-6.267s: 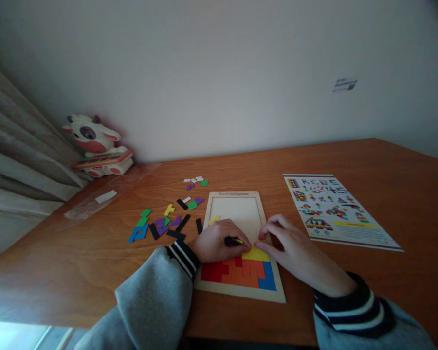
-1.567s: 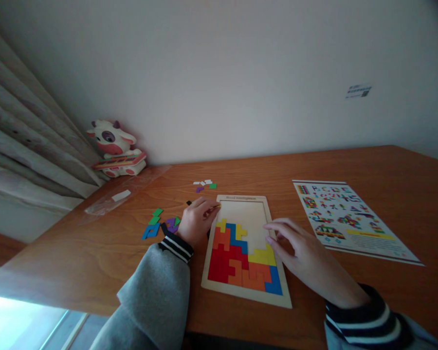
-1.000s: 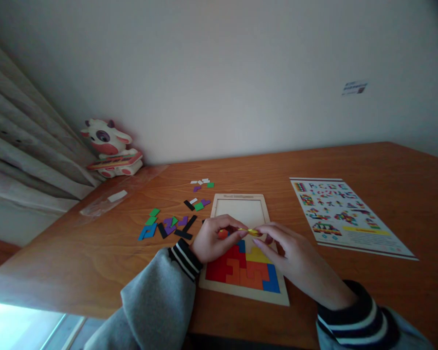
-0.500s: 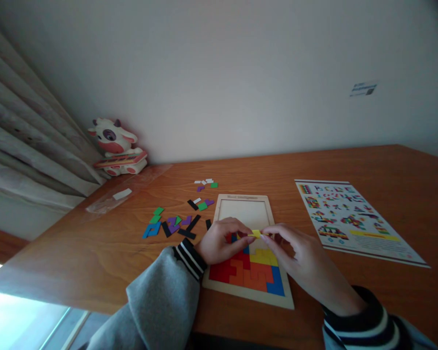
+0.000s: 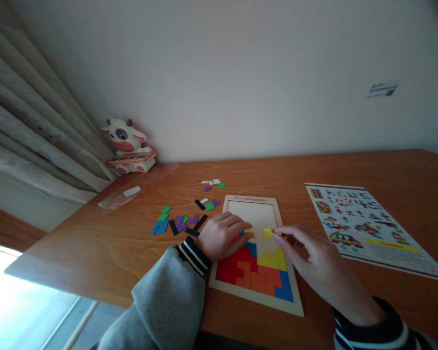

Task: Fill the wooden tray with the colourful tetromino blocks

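Observation:
A wooden puzzle board (image 5: 254,304) lies on the table under both hands, its lower part filled with red, orange, blue and yellow pieces. My left hand (image 5: 222,238) is over the board's left side, its thumb and index finger pinching a yellow puzzle piece (image 5: 251,234), which the fingers partly hide. From the right edge, my right hand (image 5: 308,250) pinches another yellow puzzle piece (image 5: 267,233) by its end, above the bare middle of the board. Below it, yellow pieces (image 5: 272,259) are set in the board. Blue and red pieces are partly covered by my left hand.
Loose green, blue, purple and black pieces (image 5: 180,226) are scattered left of the board, with white ones (image 5: 216,181) farther back. A printed pattern sheet (image 5: 383,241) lies to the right. A cow toy (image 5: 131,146) and clear plastic wrapping (image 5: 113,201) are at the back left.
My hands have moved apart. Yellow was together between both sets of fingertips; now each hand has a separate yellow piece. The whole view has shifted slightly.

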Available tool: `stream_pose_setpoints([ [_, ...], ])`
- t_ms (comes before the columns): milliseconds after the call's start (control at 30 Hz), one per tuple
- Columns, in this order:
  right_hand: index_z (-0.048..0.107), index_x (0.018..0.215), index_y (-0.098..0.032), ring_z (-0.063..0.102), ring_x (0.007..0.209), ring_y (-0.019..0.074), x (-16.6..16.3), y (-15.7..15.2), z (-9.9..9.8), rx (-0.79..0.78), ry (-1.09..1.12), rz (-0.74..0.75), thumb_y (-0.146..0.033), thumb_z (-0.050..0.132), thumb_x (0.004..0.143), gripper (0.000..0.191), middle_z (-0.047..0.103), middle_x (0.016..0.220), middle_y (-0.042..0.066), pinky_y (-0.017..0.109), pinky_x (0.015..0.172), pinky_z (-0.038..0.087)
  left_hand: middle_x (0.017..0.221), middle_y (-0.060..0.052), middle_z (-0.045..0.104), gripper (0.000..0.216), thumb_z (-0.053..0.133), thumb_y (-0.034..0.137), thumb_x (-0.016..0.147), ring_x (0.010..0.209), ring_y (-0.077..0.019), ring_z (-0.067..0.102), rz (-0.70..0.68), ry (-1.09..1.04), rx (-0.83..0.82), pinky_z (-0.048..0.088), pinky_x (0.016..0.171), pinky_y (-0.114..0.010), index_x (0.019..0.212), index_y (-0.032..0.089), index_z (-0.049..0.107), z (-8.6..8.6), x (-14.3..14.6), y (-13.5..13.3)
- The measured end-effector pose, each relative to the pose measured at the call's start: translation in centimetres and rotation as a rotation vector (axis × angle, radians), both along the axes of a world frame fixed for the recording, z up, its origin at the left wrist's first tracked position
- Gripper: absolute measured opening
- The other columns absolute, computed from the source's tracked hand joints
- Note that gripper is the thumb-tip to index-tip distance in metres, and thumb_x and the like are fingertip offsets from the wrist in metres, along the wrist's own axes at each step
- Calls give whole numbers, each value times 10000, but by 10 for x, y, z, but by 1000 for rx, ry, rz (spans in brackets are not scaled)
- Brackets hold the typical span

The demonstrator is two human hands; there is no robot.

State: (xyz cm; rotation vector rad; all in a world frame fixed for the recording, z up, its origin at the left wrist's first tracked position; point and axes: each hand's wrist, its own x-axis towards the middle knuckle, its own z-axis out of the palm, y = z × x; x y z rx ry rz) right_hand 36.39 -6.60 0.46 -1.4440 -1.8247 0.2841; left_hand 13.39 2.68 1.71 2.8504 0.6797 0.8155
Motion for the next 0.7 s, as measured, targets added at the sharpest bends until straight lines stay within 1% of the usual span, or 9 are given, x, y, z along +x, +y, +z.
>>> stream_pose_setpoints([
  [67,639,1027,-257,697,813,202,2,1,1,-7,-1,-12,-384,499,970,197,736,949,44,322,721,558,984,-80,715,218,511,279,972,906,-207,652,171,43,99,528,865,-350,1061,185,685,6,-13,5],
  [133,637,1015,-258,696,798,202,4,1,1,-15,-6,-18,-383,496,970,194,735,932,41,323,713,559,1048,-89,693,220,494,251,967,968,-224,640,435,43,139,515,916,-370,1078,188,674,12,-31,10],
  [167,638,1007,-257,696,787,202,5,1,1,-17,-12,-21,-382,498,968,191,735,919,40,323,710,559,1088,-98,677,236,495,258,963,1012,-238,628,587,42,136,508,936,-376,1119,184,657,15,-42,12],
  [233,640,999,-255,697,771,202,6,2,0,-15,-25,-29,-378,501,964,189,735,898,40,323,706,562,1136,-111,654,265,487,276,959,1051,-256,618,805,60,130,494,970,-381,1148,170,640,19,-67,12],
  [333,647,1003,-255,701,763,199,8,2,-2,-20,-40,-41,-383,505,959,196,738,892,39,315,694,567,1218,-150,616,309,488,311,946,1071,-305,616,1041,219,53,498,961,-421,1169,149,627,20,-104,7],
  [400,651,1008,-256,704,766,199,10,3,-3,-29,-50,-54,-392,507,955,205,740,896,38,312,689,571,1224,-166,610,331,492,329,941,1061,-324,628,1106,363,-22,504,939,-449,1186,146,617,17,-124,1],
  [500,652,1032,-257,710,780,205,13,4,-5,-43,-72,-80,-408,513,947,222,744,914,40,310,673,573,1178,-171,635,324,433,327,968,1010,-323,664,1126,505,-153,528,874,-447,1147,136,624,10,-144,-4],
  [600,656,1029,-252,716,767,208,15,6,-7,-38,-75,-91,-439,509,943,253,747,907,45,310,654,576,1070,-148,687,312,378,269,985,938,-305,696,1094,582,-271,543,803,-417,1040,148,661,4,-149,-6],
  [700,664,1003,-251,717,742,207,16,7,-7,-26,-77,-96,-461,500,941,273,747,879,42,312,647,579,1035,-122,710,297,386,225,978,927,-292,704,1057,593,-274,542,769,-382,999,173,678,4,-146,-7],
])
